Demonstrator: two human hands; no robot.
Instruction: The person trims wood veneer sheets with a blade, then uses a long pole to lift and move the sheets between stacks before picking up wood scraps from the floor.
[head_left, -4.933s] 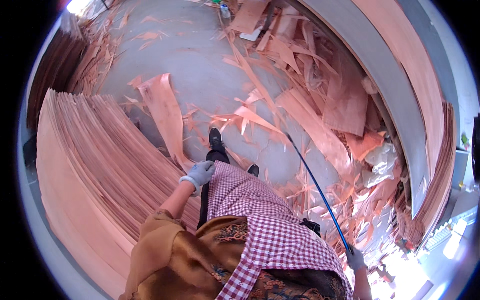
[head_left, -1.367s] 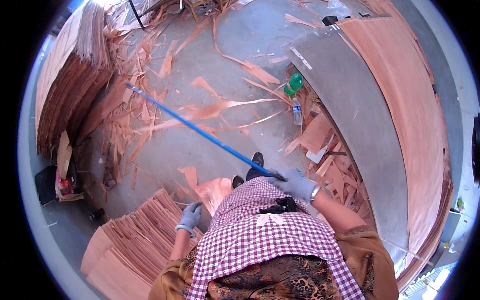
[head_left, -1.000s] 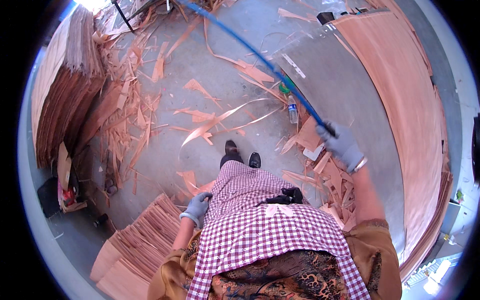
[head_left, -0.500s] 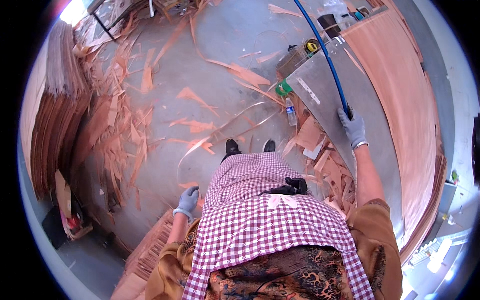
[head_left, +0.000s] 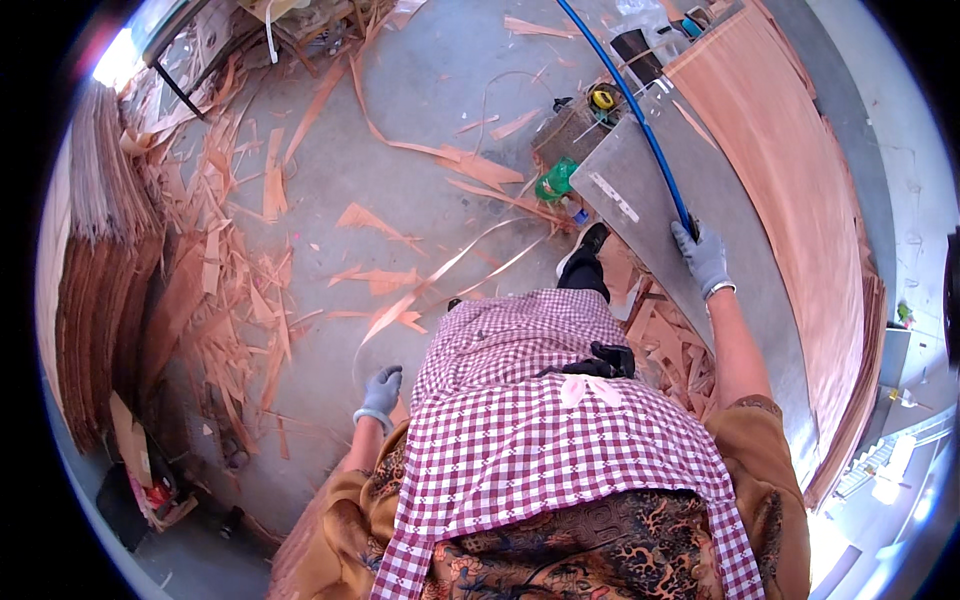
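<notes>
Blue stick [head_left: 640, 117] crosses upper right, over grey board [head_left: 760, 290] | right hand [head_left: 708, 258] clamped on its near end; left hand [head_left: 379, 392] loose beside checked apron [head_left: 540, 440], hands apart | grey floor [head_left: 430, 85], centre, strewn with wood scraps [head_left: 377, 280] | stacked sheets [head_left: 100, 320], left edge | green bottle [head_left: 555, 181], upper centre

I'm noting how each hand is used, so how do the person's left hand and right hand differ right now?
The right hand is closed around the end of a blue rod, while the left hand shows nothing in its grasp. The right hand appears against the grey board; the left hand is beside the checked apron, its fingers loosely bent. Both hands are grey-gloved.
</notes>
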